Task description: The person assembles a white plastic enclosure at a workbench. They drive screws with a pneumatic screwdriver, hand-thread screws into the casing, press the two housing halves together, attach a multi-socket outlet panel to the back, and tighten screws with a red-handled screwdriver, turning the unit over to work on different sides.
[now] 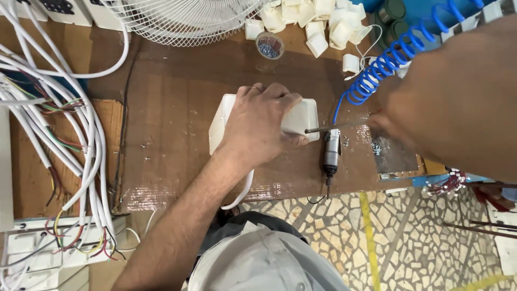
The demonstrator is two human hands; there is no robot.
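Far off my left fingertips, a bundle of white sheathed cables with coloured cores [59, 134] sprawls over the brown cardboard-covered bench [172, 102]. My left hand [264, 126] lies flat on the white rectangular plastic box [304, 116], fingers spread and pressing it down at the bench's middle, thumb along its near edge; a white cable [241, 195] trails from under my wrist over the bench edge. Beyond my knuckles stands a small clear cup of screws [269, 46], and behind it a heap of white plastic housings [318, 21]. Just past my thumb tip a thin grey metal shaft [334, 127] reaches the box's right edge, running to my right hand [447, 102], which is close to the camera and blurred; I cannot tell how those fingers are closed. Below the shaft lies a grey pneumatic screwdriver [330, 153] on its blue coiled air hose [388, 62]. I judge I am steadying the box while working its right side; the next move needs a firm left press and a square tip.
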